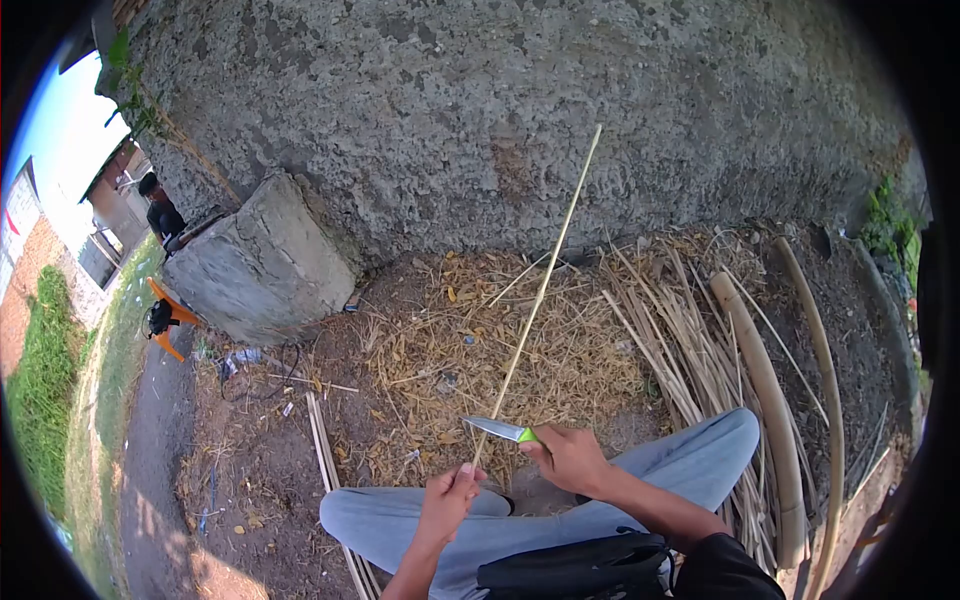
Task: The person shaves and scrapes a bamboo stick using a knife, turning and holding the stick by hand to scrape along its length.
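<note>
the left hand (449,502) was closed on the low end of the thin stick (543,292), whose tip it hid. the right hand (574,460) gripped the knife (497,430), its handle partly covered, blade across the stick.

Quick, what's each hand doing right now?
Left hand: closed on a thin, pale wooden strip.
Right hand: closed on a green-handled metal knife.

Black sleeve (728,570), faded light-blue jeans (680,458).
</note>
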Demonstrator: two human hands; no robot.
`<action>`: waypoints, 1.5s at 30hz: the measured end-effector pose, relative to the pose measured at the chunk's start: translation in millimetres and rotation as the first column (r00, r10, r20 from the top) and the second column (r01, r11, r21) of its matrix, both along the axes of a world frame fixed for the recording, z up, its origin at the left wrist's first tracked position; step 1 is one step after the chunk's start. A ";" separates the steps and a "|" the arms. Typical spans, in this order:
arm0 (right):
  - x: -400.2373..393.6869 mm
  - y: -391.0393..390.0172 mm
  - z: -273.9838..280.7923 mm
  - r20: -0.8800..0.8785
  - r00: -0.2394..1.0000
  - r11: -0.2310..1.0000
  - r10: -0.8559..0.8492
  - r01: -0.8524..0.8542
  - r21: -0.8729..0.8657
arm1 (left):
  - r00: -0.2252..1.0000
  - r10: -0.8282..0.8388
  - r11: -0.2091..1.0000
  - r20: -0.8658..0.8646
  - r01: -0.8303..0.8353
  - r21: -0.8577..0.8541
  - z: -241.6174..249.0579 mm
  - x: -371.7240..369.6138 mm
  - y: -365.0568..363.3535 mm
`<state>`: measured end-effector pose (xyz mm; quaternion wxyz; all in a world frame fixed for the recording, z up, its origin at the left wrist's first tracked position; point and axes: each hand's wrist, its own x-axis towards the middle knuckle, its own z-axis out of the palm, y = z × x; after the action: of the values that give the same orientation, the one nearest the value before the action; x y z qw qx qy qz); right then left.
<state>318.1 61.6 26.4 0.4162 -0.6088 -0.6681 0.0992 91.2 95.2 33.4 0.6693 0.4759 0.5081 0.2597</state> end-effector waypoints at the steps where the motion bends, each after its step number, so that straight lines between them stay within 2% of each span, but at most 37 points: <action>1: -9.3 -2.8 -9.8 0.033 0.997 0.997 0.064 -0.062 -0.039 | 1.000 -0.007 1.000 -0.003 0.007 -0.010 -8.5 -0.1 -1.2; 2: -15.8 -5.1 -17.9 0.064 0.990 0.989 0.128 -0.123 -0.079 | 1.000 -0.005 0.998 -0.016 0.006 0.060 -22.7 -1.7 -2.8; 3: -20.6 -7.9 -24.1 0.059 0.991 0.989 0.123 -0.117 -0.085 | 1.000 -0.002 0.991 -0.029 0.006 0.131 -29.3 -2.1 -5.4; 4: -24.7 -9.9 -29.2 0.088 0.985 0.984 0.150 -0.140 -0.112 | 0.999 -0.007 0.992 -0.033 0.011 0.125 -35.0 -3.1 -8.9; 6: -28.4 -10.6 -34.3 0.113 0.977 0.976 0.180 -0.163 -0.144 | 0.974 0.050 0.924 -0.222 0.039 0.379 -40.9 -2.1 -14.0; 8: -31.5 -12.8 -36.7 0.114 0.986 0.992 0.123 -0.126 0.014 | 0.973 0.065 0.922 -0.223 0.027 0.386 -40.0 -2.7 -17.5; 9: -31.2 -13.5 -38.3 0.111 0.986 0.992 0.125 -0.127 0.006 | 0.973 0.082 0.916 -0.218 0.013 0.400 -38.7 -1.4 -18.2; 11: -29.1 -13.3 -42.1 0.120 0.989 0.986 0.082 -0.098 0.136 | 0.977 0.094 0.929 -0.193 -0.016 0.369 -38.7 1.3 -18.6; 15: -10.4 -0.4 -43.0 0.087 0.995 0.987 -0.047 0.032 0.160 | 0.985 0.140 0.961 -0.100 -0.111 0.252 -45.2 2.8 -24.5; 17: 10.2 11.1 -43.5 0.101 0.969 0.972 -0.226 0.218 0.090 | 0.982 0.141 0.970 -0.122 -0.113 0.217 -41.3 1.8 -25.1; 19: 4.7 5.3 -50.7 0.069 0.973 0.974 -0.219 0.214 0.073 | 0.980 0.128 0.978 -0.149 -0.100 0.182 -39.0 -0.8 -28.3; 22: -16.8 -10.2 -48.4 0.128 0.992 0.976 -0.015 -0.014 0.218 | 0.986 0.116 0.985 -0.119 -0.099 0.139 -40.2 0.7 -28.2; 23: -15.3 -9.9 -49.8 0.126 0.992 0.977 -0.019 -0.009 0.215 | 0.986 0.111 0.984 -0.121 -0.093 0.149 -39.7 1.1 -31.2; 25: -3.2 0.6 -51.9 0.032 0.982 0.972 -0.184 0.176 0.156 | 0.987 0.103 0.983 -0.121 -0.083 0.165 -36.5 0.9 -33.5; 26: 15.8 14.3 -50.9 0.018 0.955 0.939 -0.296 0.288 0.186 | 0.987 0.120 0.989 -0.107 -0.109 0.101 -33.7 -1.2 -34.7; 27: 17.5 14.6 -52.0 0.020 0.954 0.938 -0.300 0.291 0.190 | 0.986 0.138 0.990 -0.091 -0.135 0.038 -33.2 -1.4 -35.2; 29: 14.9 12.8 -54.8 0.075 0.966 0.960 -0.248 0.235 0.155 | 0.988 0.132 0.991 -0.076 -0.129 0.041 -40.6 -4.6 -35.5; 30: 7.8 5.9 -45.1 0.116 0.975 0.967 -0.188 0.163 0.195 | 0.990 0.132 0.991 -0.058 -0.130 0.042 -42.7 -4.8 -32.6; 31: 10.8 9.8 -44.0 0.119 0.973 0.964 -0.195 0.168 0.206 | 0.991 0.127 0.991 -0.051 -0.124 0.052 -44.8 -4.6 -31.5; 33: 12.3 9.9 -46.9 0.058 0.971 0.957 -0.232 0.217 0.191 | 0.990 0.125 0.992 -0.058 -0.122 0.043 -46.9 -9.5 -38.5; 34: 28.8 22.6 -50.8 0.033 0.929 0.924 -0.370 0.363 0.122 | 0.991 0.124 0.992 -0.054 -0.122 0.041 -47.1 -10.3 -41.5; 35: 32.8 23.9 -56.1 0.039 0.929 0.924 -0.369 0.362 0.123 | 0.989 0.123 0.992 -0.082 -0.123 0.008 -46.8 -10.9 -44.0; 37: 32.7 24.2 -55.1 0.109 0.950 0.954 -0.292 0.281 0.100 | 0.987 0.113 0.993 -0.113 -0.116 -0.019 -45.8 -14.4 -44.9; 38: 19.6 14.4 -53.3 0.098 0.975 0.975 -0.200 0.188 0.115 | 0.988 0.132 0.989 -0.086 -0.136 -0.049 -46.0 -15.2 -41.7; 39: 13.2 9.7 -47.7 0.099 0.974 0.974 -0.203 0.191 0.121 | 0.987 0.152 0.984 -0.061 -0.157 -0.083 -46.6 -15.8 -40.5; 41: 5.9 3.7 -43.4 0.158 0.977 0.973 -0.146 0.113 0.201 | 0.987 0.143 0.988 -0.078 -0.147 -0.038 -49.9 -17.0 -45.7; 42: 14.3 13.7 -47.0 0.096 0.966 0.956 -0.240 0.218 0.197 | 0.986 0.139 0.990 -0.094 -0.138 0.008 -51.5 -15.9 -46.0; 45: 27.0 34.2 -56.5 0.083 0.942 0.926 -0.325 0.299 0.228 | 0.987 0.137 0.990 -0.087 -0.138 -0.008 -49.1 -8.7 -42.5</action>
<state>345.0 95.8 -30.1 0.4485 -0.6643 -0.5930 -0.0770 82.5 52.8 -15.8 0.6306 0.4458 0.5700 0.2806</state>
